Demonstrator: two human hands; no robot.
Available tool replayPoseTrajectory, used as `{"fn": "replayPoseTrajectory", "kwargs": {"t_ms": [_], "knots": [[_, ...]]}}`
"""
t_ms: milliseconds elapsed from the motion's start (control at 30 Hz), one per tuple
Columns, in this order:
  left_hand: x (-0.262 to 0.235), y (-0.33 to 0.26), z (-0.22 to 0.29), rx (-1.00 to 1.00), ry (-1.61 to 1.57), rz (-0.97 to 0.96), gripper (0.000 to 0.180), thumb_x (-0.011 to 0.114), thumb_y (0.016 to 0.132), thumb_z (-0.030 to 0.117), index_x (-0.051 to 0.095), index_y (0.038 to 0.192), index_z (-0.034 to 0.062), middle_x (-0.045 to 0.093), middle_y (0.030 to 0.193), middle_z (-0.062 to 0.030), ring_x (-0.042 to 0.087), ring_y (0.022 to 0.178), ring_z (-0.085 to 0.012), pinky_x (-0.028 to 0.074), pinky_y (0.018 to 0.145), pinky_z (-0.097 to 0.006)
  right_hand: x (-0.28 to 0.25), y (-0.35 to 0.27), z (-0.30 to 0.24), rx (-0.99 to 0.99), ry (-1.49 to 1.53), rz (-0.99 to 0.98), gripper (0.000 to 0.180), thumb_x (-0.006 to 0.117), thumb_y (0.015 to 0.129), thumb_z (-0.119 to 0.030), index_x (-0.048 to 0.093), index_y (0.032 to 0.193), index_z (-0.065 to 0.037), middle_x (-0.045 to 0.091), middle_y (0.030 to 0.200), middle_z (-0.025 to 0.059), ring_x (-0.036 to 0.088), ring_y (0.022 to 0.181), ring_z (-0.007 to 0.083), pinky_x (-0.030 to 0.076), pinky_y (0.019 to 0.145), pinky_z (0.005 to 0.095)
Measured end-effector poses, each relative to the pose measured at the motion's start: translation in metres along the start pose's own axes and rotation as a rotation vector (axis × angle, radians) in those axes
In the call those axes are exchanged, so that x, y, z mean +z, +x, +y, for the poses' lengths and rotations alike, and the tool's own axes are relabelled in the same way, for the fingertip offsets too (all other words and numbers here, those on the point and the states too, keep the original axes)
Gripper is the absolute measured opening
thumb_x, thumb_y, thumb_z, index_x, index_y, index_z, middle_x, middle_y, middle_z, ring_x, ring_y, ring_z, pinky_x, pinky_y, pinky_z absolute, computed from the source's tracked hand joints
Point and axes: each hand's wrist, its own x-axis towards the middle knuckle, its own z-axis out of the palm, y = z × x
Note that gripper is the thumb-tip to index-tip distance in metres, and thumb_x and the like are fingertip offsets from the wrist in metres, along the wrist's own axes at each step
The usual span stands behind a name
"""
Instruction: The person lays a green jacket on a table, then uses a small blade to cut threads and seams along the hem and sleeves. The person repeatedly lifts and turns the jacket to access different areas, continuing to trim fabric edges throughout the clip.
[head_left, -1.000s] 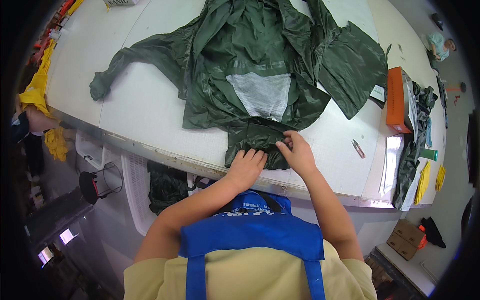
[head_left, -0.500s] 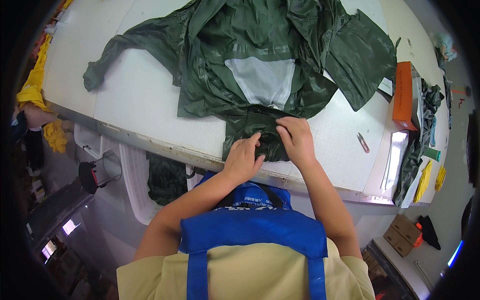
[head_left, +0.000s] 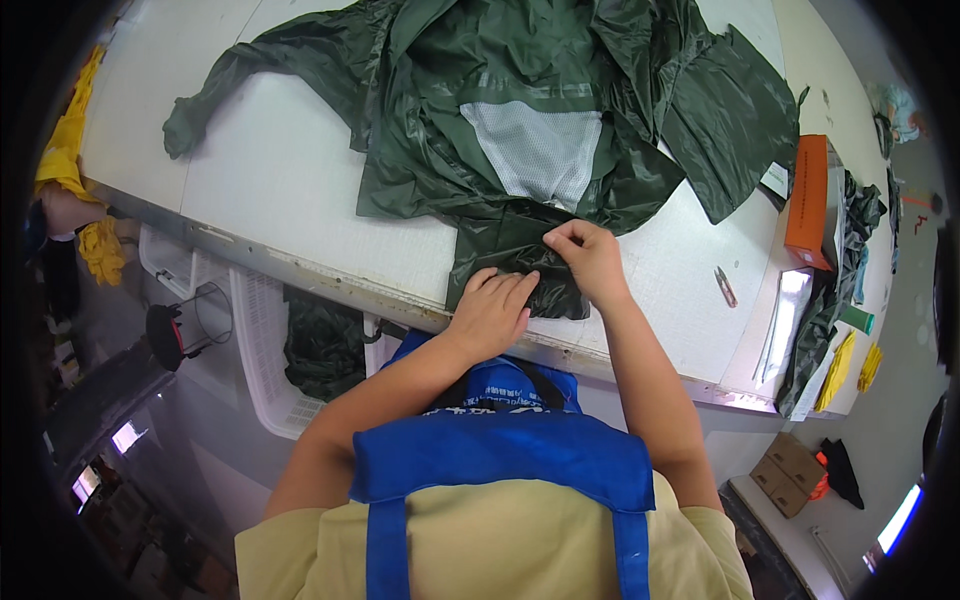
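While the jacket (head_left: pixel 420 140) is spread across the white table (head_left: pixel 270 190), its near flap (head_left: pixel 490 240) is handled right by the table's edge. Cloth: dark green, thin, slick; light is caught along many creases. One sleeve (head_left: pixel 285 55) is stretched out to the left, wrinkled, its end bunched. On the right, the cloth is laid out in broader, smoother folds. A white mesh panel (head_left: pixel 540 145), wedge-shaped, is set in the middle of the jacket, its narrow end pointed at the flap; a glossy band is seen along its wide end. The jacket's far part is cut off by the upper rim of the view.

Flap: squarish, puckered and crumpled between the hands. Left hand (head_left: pixel 493 308): laid over its near left part, fingers slightly spread, nothing gripped. Right hand (head_left: pixel 588 260): narrow pinch, a bit of the flap's upper right part held between thumb and forefinger.

Nearby: snips (head_left: pixel 725 287) are laid on the table to the right, short of an orange box (head_left: pixel 806 205). Below the edge, dark green cloth (head_left: pixel 325 345) is heaped in a white basket (head_left: pixel 247 345)
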Motion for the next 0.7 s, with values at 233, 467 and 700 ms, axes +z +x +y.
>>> {"fn": "replayPoseTrajectory", "kwargs": {"t_ms": [233, 467, 700], "knots": [[-0.002, 0.001, -0.001, 0.026, 0.036, -0.021, 0.058, 0.065, 0.076, 0.017, 0.048, 0.129, 0.0018, 0.062, 0.106, -0.0148, 0.059, 0.099, -0.0274, 0.037, 0.098, -0.042, -0.023, -0.001, -0.014, 0.103, 0.473, -0.025, 0.014, 0.065, 0.088, -0.015, 0.062, 0.082, -0.003, 0.063, 0.071, 0.0013, 0.047, 0.056, 0.0061, 0.039, 0.055, 0.0206], [-0.008, 0.001, 0.0, 0.026, 0.002, -0.032, 0.055, 0.068, 0.073, 0.019, 0.051, 0.123, 0.003, 0.061, 0.108, -0.0139, 0.058, 0.099, -0.028, 0.038, 0.097, -0.042, -0.122, -0.062, 0.016, 0.137, 0.156, -0.193, 0.019, 0.057, 0.092, -0.021, 0.064, 0.087, -0.004, 0.06, 0.06, 0.0042, 0.057, 0.063, 0.0152, 0.044, 0.066, 0.027], [-0.005, 0.003, -0.014, 0.184, 0.077, -0.131, 0.025, 0.064, 0.075, 0.013, 0.06, 0.099, 0.0053, 0.064, 0.101, -0.0119, 0.06, 0.099, -0.0298, 0.042, 0.092, -0.043, -0.035, -0.096, 0.008, -0.532, -0.675, -0.047, 0.055, 0.076, 0.071, -0.02, 0.056, 0.12, -0.005, 0.046, 0.132, 0.0155, 0.045, 0.121, 0.034, 0.038, 0.1, 0.0438]]}}
